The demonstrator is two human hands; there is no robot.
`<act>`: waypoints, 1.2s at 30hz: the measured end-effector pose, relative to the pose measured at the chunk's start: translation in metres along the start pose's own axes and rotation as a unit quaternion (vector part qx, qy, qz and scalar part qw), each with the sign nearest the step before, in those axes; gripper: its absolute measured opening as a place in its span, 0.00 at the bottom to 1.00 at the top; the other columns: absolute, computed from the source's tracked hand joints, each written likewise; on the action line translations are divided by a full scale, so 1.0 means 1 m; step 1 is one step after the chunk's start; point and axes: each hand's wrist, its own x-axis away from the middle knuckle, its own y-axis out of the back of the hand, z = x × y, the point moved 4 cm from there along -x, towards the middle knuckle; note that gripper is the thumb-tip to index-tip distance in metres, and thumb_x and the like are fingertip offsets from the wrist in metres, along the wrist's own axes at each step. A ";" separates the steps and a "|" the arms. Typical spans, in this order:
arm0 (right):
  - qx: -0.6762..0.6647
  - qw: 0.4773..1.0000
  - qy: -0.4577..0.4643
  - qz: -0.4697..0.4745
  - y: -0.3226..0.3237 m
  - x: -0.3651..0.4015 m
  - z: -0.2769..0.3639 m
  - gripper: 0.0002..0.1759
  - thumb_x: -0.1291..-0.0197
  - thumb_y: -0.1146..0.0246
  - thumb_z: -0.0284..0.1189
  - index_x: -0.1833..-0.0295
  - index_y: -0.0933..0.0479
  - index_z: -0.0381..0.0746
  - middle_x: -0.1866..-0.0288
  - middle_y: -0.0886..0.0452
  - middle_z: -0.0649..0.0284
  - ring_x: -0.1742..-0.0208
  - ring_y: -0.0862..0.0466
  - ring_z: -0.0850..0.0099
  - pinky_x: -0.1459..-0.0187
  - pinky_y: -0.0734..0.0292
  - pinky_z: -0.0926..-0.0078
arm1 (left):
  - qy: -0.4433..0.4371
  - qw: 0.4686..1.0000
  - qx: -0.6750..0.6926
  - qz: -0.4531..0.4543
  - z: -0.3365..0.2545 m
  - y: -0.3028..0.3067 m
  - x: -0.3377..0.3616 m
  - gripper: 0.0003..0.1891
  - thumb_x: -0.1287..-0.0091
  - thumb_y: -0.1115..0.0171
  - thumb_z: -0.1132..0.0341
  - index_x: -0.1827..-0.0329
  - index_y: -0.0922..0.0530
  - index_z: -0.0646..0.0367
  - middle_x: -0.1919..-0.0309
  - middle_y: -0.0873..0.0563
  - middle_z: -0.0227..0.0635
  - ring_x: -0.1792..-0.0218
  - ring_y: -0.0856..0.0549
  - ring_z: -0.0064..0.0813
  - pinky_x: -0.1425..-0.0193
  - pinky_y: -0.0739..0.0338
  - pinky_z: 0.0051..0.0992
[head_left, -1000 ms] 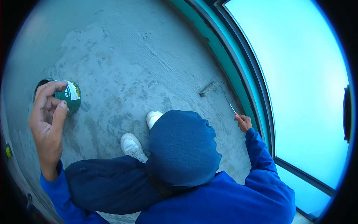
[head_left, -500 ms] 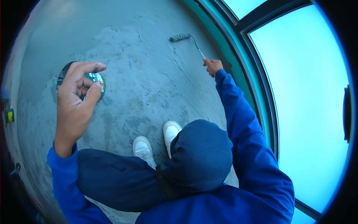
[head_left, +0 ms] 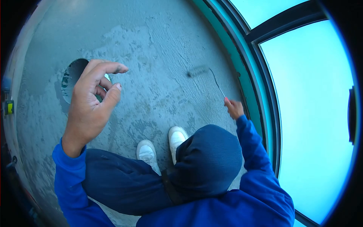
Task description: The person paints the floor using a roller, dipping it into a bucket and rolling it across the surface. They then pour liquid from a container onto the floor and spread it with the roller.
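My right hand (head_left: 235,109) is closed on the reddish handle of a small paint roller. The grey, wet-looking sleeve of the paint roller (head_left: 198,71) is blurred, over or on the grey floor near the teal wall base. In the foreground, my left hand (head_left: 92,100) has its thumb and index finger apart, the other fingers loosely curled, and dark smudges on the fingertips. Behind it is an open can (head_left: 73,77) with a dark inside and a green, labelled side; the hand hides much of it. I see no grip on the can.
Patchy wet coating covers the floor (head_left: 151,98). My white shoes (head_left: 146,153) stand on it, below the middle. Along the right runs a dark-framed window (head_left: 306,106) above a teal strip (head_left: 247,87). A yellow-and-black item (head_left: 9,107) is at the far left.
My right hand has drawn the paint roller back towards me and slightly right. My left hand has shifted right in view, exposing more of the can's opening. The whole view has shifted a little.
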 end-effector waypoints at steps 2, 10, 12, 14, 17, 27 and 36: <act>0.017 0.998 -0.068 0.001 0.012 0.053 -0.021 0.29 0.39 0.44 0.55 0.67 0.17 0.37 0.85 0.25 0.63 0.81 0.22 0.73 0.76 0.29 0.71 | -0.008 1.000 0.012 0.006 -0.001 -0.004 -0.003 0.15 0.38 0.46 0.79 0.48 0.25 0.66 0.52 0.24 0.37 0.67 0.24 0.14 0.62 0.28 0.16; -0.093 0.991 -0.091 -0.023 0.001 0.108 -0.039 0.25 0.40 0.38 0.50 0.64 0.17 0.35 0.84 0.29 0.70 0.83 0.29 0.82 0.80 0.35 0.77 | -0.008 0.999 0.042 0.009 -0.005 -0.008 -0.007 0.14 0.39 0.45 0.79 0.50 0.23 0.65 0.54 0.23 0.35 0.68 0.25 0.14 0.63 0.29 0.16; -0.071 0.994 -0.077 -0.026 -0.013 0.072 -0.008 0.25 0.39 0.39 0.51 0.64 0.17 0.36 0.84 0.27 0.70 0.82 0.27 0.81 0.79 0.34 0.77 | -0.007 0.999 0.024 0.021 -0.007 -0.004 -0.006 0.11 0.39 0.45 0.78 0.54 0.21 0.65 0.58 0.22 0.34 0.68 0.25 0.16 0.63 0.30 0.17; -0.034 0.998 -0.051 -0.026 -0.028 0.022 0.018 0.27 0.39 0.42 0.54 0.65 0.16 0.38 0.84 0.24 0.67 0.81 0.23 0.76 0.77 0.31 0.73 | -0.007 0.999 0.014 0.028 -0.009 -0.002 -0.004 0.09 0.38 0.44 0.77 0.56 0.20 0.64 0.61 0.22 0.34 0.68 0.25 0.17 0.65 0.30 0.18; -0.014 0.999 -0.017 -0.045 -0.043 -0.058 0.078 0.31 0.40 0.46 0.58 0.67 0.16 0.39 0.82 0.20 0.61 0.77 0.18 0.68 0.71 0.25 0.66 | -0.012 0.999 0.013 0.029 -0.009 0.000 -0.002 0.07 0.36 0.42 0.75 0.58 0.18 0.65 0.66 0.21 0.34 0.70 0.25 0.20 0.67 0.30 0.20; -0.192 0.981 -0.031 0.015 -0.054 -0.270 0.280 0.22 0.39 0.39 0.45 0.74 0.22 0.36 0.85 0.27 0.66 0.87 0.30 0.77 0.85 0.36 0.76 | -0.004 1.000 0.019 0.012 0.006 -0.006 -0.031 0.08 0.36 0.41 0.75 0.56 0.18 0.66 0.68 0.20 0.37 0.71 0.24 0.23 0.69 0.29 0.22; -0.185 0.982 -0.035 -0.001 -0.072 -0.341 0.316 0.22 0.39 0.39 0.44 0.74 0.22 0.35 0.85 0.27 0.65 0.87 0.30 0.77 0.85 0.36 0.76 | -0.016 1.000 0.015 0.000 0.035 -0.026 -0.090 0.09 0.38 0.40 0.76 0.55 0.19 0.66 0.66 0.21 0.37 0.72 0.23 0.24 0.69 0.28 0.24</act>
